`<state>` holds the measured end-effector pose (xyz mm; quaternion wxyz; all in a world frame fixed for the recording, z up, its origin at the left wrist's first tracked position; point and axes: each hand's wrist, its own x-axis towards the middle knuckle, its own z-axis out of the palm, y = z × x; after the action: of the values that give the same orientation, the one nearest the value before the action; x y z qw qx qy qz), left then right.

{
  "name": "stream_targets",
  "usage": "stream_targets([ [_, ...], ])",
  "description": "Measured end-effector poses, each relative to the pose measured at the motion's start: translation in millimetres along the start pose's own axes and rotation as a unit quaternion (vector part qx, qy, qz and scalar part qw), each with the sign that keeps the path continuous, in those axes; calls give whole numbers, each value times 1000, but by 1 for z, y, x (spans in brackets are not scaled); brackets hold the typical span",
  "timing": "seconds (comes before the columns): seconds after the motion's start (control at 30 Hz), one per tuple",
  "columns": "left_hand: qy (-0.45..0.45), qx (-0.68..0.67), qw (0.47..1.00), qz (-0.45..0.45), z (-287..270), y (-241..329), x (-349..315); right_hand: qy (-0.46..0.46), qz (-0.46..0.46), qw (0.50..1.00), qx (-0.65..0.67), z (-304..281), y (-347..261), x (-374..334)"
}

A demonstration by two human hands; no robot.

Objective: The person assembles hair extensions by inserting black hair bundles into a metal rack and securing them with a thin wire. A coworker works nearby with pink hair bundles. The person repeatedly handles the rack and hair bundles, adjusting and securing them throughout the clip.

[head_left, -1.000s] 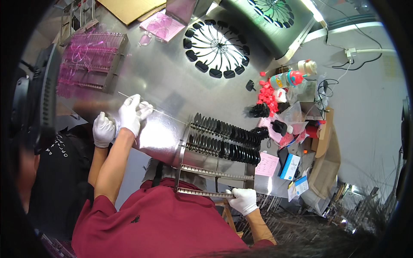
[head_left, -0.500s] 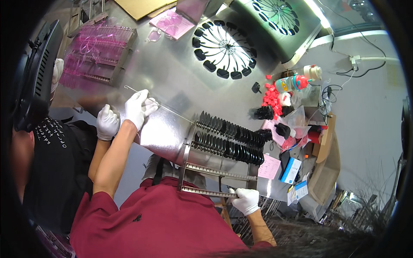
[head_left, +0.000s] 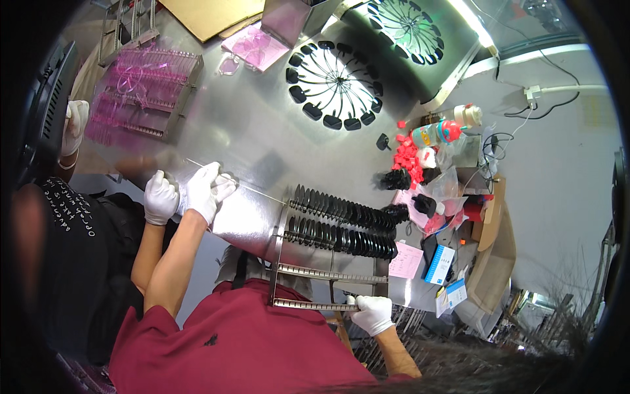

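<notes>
My left hand (head_left: 202, 194), in a white glove, is closed on a thin hooked metal rod (head_left: 259, 191). The rod runs from beyond my fingers to the upper left corner of a metal rack (head_left: 331, 306). Dark glossy oval pieces that look like lenses (head_left: 335, 234) stand upright in the rack's two far rows; the two bars nearest me hold none. With my gloved right hand (head_left: 372, 314) I grip the near bar at its right end. Just left of my left hand is a co-worker's gloved hand (head_left: 161, 198), its fingers curled.
A second rack with pink translucent pieces (head_left: 144, 88) stands far left. Black pads on cords form a ring (head_left: 340, 79) over a bright lit disc. To the right lie red blocks (head_left: 407, 157), a bottle (head_left: 426, 135) and blue-and-white boxes (head_left: 440, 264). A co-worker's other hand (head_left: 75, 125) shows at left.
The whole view has shifted slightly. My left hand has drawn a little nearer to me with the rod. My right hand keeps its grip on the rack. More of the co-worker's far-left hand shows.
</notes>
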<state>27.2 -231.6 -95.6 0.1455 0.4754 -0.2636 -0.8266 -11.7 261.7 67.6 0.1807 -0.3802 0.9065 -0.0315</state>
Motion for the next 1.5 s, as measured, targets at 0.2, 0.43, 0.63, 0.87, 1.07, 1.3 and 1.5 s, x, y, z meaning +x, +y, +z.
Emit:
stream_targets([
  [0.2, -6, -16, 1000, -4, 6, -4, -5, -36, 29, 999, -23, -1, -7, -3],
  [0.43, -34, 46, 998, 28, -2, 19, 11, -35, 23, 999, -29, -2, -3, 2],
  [0.63, -10, -5, 1000, 2, 3, -3, -2, 3, 2, 1000, -31, 6, -4, 0],
  [0.87, -43, -70, 996, -33, 6, -25, -1, -38, -4, 999, -8, -3, -11, 2],
  [1.07, -106, -26, 986, -128, 54, -54, -43, -43, -15, 999, -10, -1, -10, 7],
  [1.3, 0, -173, 985, 12, -10, -46, -4, -40, 11, 999, -26, -3, -17, 9],
  [1.5, 30, -47, 994, 99, 15, -15, -32, -54, 19, 998, -22, -9, -20, 12],
])
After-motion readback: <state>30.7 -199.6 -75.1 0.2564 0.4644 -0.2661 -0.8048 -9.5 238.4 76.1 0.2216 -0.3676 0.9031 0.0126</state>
